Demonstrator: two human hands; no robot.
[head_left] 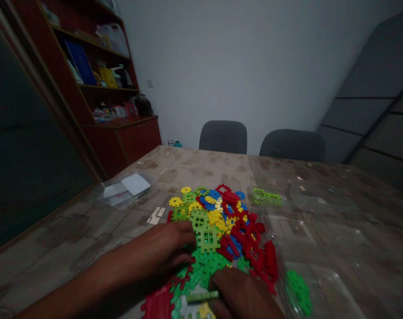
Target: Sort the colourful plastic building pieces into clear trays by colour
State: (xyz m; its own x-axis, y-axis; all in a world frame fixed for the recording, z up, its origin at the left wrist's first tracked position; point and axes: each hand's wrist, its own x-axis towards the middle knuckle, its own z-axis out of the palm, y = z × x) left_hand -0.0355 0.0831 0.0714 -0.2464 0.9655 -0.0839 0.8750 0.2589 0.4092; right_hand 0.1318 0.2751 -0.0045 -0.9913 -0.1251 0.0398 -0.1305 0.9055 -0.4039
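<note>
No text, label, brand, number or sign can be read anywhere in the view.

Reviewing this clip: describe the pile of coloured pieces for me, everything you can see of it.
The pile looks like thin plastic: light green squares with window-like openings and notched edges, yellow and blue toothed rounds, and red and darker green pieces. It lies loose and overlapping on the patterned table, mostly flat, with some red ones tilted at its right side. The left hand meets its left edge; the right hand is at its near end. Blur hides finer detail.
</note>
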